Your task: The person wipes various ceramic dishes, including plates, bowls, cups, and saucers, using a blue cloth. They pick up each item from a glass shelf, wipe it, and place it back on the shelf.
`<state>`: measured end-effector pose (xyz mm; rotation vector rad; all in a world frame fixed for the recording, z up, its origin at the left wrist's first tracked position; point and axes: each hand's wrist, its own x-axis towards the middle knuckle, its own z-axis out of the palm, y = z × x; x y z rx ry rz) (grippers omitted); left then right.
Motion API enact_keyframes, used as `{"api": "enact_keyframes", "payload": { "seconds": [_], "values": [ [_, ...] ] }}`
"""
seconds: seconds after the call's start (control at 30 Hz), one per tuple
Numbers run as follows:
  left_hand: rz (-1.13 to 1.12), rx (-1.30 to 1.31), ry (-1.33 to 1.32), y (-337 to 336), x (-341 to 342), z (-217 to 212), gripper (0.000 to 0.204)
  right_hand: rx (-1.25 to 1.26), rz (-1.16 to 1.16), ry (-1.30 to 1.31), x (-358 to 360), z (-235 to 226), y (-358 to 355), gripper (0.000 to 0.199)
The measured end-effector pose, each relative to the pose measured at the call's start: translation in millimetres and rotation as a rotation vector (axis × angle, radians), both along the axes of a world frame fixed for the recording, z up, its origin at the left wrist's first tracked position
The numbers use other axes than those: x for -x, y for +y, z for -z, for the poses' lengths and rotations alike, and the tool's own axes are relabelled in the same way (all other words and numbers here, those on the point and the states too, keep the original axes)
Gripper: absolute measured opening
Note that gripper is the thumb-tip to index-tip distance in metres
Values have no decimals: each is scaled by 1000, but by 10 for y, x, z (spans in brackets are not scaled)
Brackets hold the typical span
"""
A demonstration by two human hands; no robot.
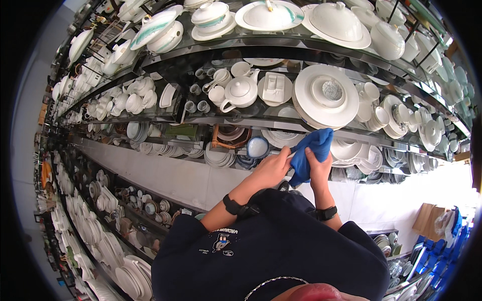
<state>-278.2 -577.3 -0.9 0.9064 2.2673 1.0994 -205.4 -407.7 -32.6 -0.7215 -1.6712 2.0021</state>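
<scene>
A crumpled blue cloth is bunched up in front of my chest. My right hand grips it, with the thumb pressed on its near side. My left hand is closed right against the cloth's left edge; what its fingers hold is hidden. Just beyond the left hand sits a small blue-rimmed bowl with a pale inside. Farther off, on the shelf ahead, stand a stack of white plates with a small dish on top, and a white teapot.
Dark shelves of white crockery rise ahead, including a domed lidded dish and a tureen. Small glasses stand left of the teapot. Behind on the left, another rack holds stacked plates. A cardboard box is at the right.
</scene>
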Motion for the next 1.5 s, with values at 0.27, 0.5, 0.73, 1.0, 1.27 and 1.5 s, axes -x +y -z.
{"api": "enact_keyframes", "payload": {
  "seconds": [0.27,0.5,0.73,1.0,1.27,1.5],
  "values": [
    [-242,-311,-103,150,363,702,24,301,381,125,46,102,331,38],
    [-572,-622,-801,340,1041,563,26,369,209,25,-71,104,428,37],
    [-650,-632,-783,572,1373,758,29,465,99,-11,-92,179,363,43],
    [-596,-280,-526,525,1490,577,32,466,58,-74,-103,238,517,43],
    [-559,-140,-246,474,1832,411,30,503,-26,-146,4,284,573,45],
    [-574,-111,-283,483,2192,613,37,547,-59,-127,94,226,529,47]
  ]
}}
